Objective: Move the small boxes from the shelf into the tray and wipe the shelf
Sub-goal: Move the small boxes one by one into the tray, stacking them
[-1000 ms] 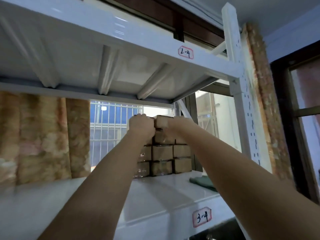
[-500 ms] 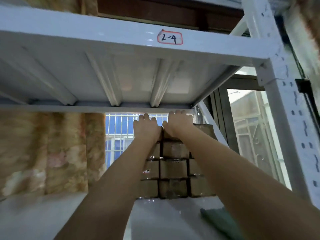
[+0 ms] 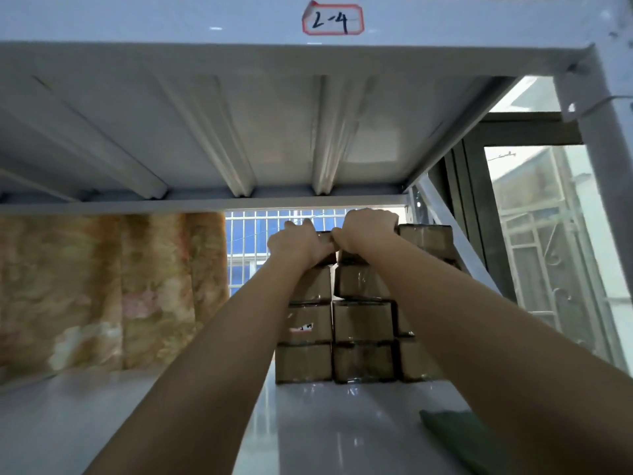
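The white metal shelf (image 3: pixel 144 416) is smooth and glossy, and the ribbed board above it carries a red-bordered sticker (image 3: pixel 332 20) handwritten "2-4". A stack of small boxes (image 3: pixel 363 323) stands toward the back right of the shelf: plain brown cardboard blocks wrapped in shiny clear tape, laid in neat rows several high, one showing a scrap of white label too blurred to read. Both arms reach to the top row. The left hand (image 3: pixel 301 243) and right hand (image 3: pixel 368 229) sit side by side, fingers curled over the top boxes, gripping them. A dark green cloth (image 3: pixel 452 430) lies flat near the shelf's front right.
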